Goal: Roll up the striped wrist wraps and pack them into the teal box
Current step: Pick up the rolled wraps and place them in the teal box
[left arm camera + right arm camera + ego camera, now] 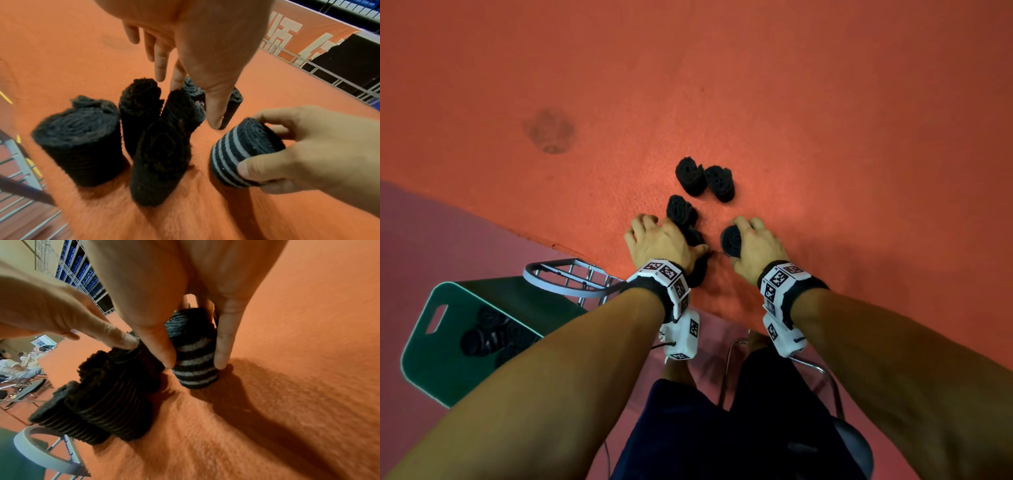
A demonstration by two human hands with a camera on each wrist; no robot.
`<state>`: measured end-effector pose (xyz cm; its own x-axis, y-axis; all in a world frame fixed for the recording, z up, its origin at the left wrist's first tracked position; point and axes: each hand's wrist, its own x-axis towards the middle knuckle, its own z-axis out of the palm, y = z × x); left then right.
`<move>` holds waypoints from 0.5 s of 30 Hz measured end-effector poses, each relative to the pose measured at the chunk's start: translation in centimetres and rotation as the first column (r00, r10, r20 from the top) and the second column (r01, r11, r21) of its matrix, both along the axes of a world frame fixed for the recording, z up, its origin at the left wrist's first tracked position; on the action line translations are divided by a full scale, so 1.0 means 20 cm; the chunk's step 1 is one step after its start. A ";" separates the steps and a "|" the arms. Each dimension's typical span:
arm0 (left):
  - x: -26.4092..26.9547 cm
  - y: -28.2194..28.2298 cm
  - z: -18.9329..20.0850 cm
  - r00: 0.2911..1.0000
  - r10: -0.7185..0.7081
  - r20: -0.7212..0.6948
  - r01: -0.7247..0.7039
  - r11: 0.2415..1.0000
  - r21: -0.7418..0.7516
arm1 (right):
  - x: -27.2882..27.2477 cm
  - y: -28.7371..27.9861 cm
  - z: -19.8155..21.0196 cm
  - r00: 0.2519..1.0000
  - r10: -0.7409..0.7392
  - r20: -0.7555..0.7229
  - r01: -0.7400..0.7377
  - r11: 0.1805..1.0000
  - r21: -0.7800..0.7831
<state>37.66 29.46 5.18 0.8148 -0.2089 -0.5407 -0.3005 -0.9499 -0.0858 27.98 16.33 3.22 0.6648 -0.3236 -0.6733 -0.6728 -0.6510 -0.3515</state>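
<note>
Your right hand [755, 246] pinches a striped roll [242, 152]; your left hand [659, 240], fingers straight, touches the rolls [148, 129] just beside it.

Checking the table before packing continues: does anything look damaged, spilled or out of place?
Nothing stands out. The rolled wraps stand on end on the orange table, the right hand grips a striped roll, and more rolls lie inside the teal box.

Left hand [661, 241] spread flat; right hand [755, 248] curled, gripping.
</note>
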 end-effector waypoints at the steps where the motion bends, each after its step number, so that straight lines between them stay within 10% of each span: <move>1: -0.01 -0.01 -0.01 1.000 0.008 0.003 -0.008 1.000 0.009 | -0.01 -0.02 0.00 1.000 -0.002 0.003 0.002 1.000 0.000; 15: -0.01 -0.07 0.06 0.997 0.051 0.056 -0.051 0.999 0.000 | -0.03 -0.13 0.05 0.998 -0.008 0.058 0.008 1.000 -0.008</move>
